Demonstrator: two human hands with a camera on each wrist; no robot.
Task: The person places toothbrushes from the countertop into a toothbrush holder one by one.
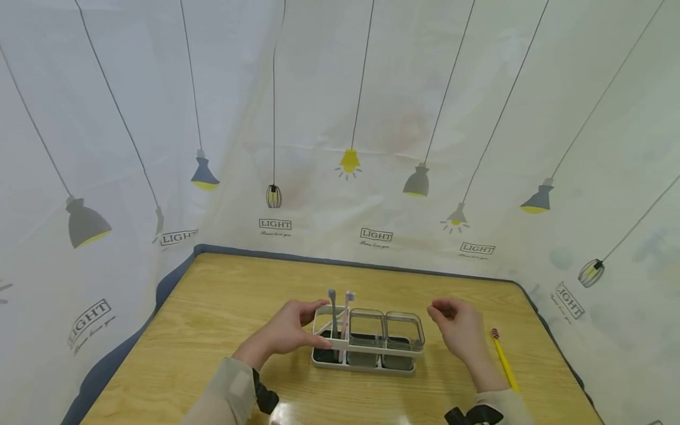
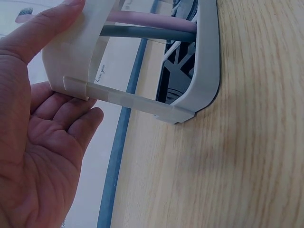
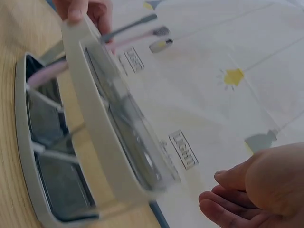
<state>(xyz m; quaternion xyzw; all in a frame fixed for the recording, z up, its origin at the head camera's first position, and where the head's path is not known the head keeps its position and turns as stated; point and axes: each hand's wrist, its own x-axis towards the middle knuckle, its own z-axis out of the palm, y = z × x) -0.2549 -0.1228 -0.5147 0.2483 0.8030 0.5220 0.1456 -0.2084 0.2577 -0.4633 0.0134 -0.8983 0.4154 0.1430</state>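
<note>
A white two-tier toothbrush holder (image 1: pixel 372 347) stands on the table. My left hand (image 1: pixel 289 327) grips the left end of its upper tier, thumb at the front and fingers behind. Beside that hand, a dark grey toothbrush (image 1: pixel 333 313) and a pink toothbrush (image 1: pixel 346 316) stand upright in the left section, handles reaching down to the lower tier in the left wrist view. Two clear cups (image 3: pixel 128 147) sit in the other sections. My right hand (image 1: pixel 461 330) hovers just right of the holder, fingers loosely curled with nothing in them.
A yellow toothbrush (image 1: pixel 503 360) lies on the wooden table (image 1: pixel 239 283) to the right of my right hand. A white sheet printed with lamps (image 1: pixel 319 118) hangs around the back and sides, meeting the table's dark blue edge.
</note>
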